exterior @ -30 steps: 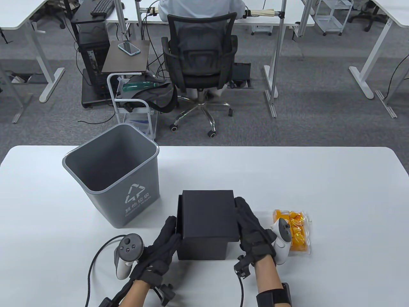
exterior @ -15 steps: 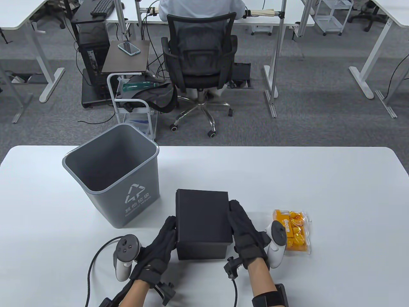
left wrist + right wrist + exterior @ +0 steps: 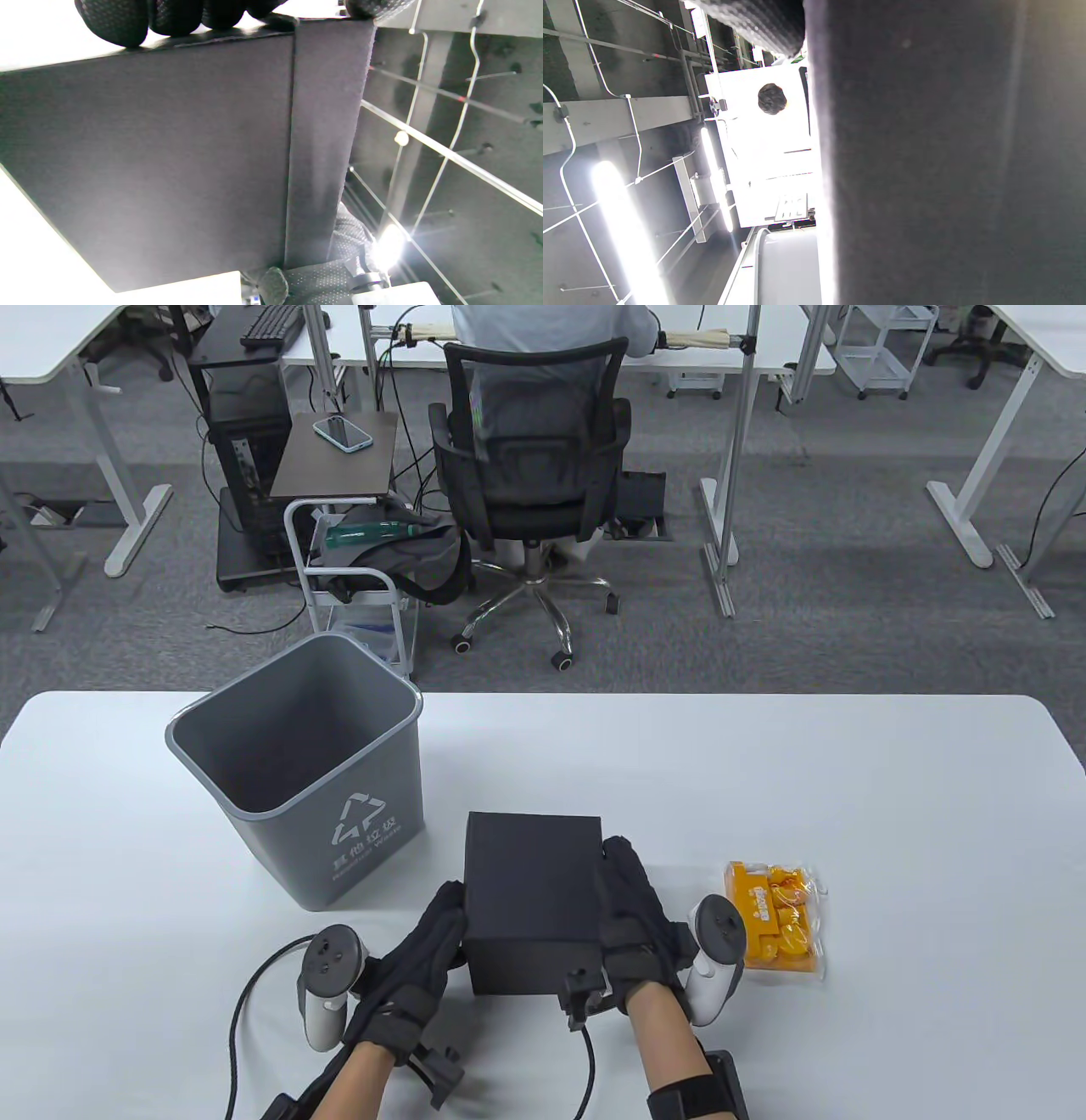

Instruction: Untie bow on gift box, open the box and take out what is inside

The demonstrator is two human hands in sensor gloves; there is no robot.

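The matte black cardboard gift box (image 3: 533, 899) stands near the front edge of the white table (image 3: 764, 763), at about 6 o'clock in the table view, with its lid seated square on the base; the left wrist view shows the lid's skirt (image 3: 326, 140) lapping over the box wall. No ribbon or bow shows on it in any view. At 3 o'clock of the box, a little apart, lies a clear plastic packet of orange sweets (image 3: 776, 918), and at 10 o'clock stands a grey plastic waste bin (image 3: 297, 772).

The left hand (image 3: 420, 950) presses against the box's left side at 9 o'clock. In the left wrist view its fingers (image 3: 169, 15) lie side by side along one edge of the box and a further fingertip, perhaps the thumb, rests on the lid's edge, so it grips the box. The right hand (image 3: 632, 920) lies flat against the right side at 3 o'clock, fingers straight and close together, pointing toward 12 o'clock; how its thumb sits I cannot tell.

Judging by the bare box and the packet already out, the untying and emptying look done, and the step in hand seems to be settling the lidded box between both palms. The next move probably calls for even pressure from both sides and then a clean release, without skewing the lid.
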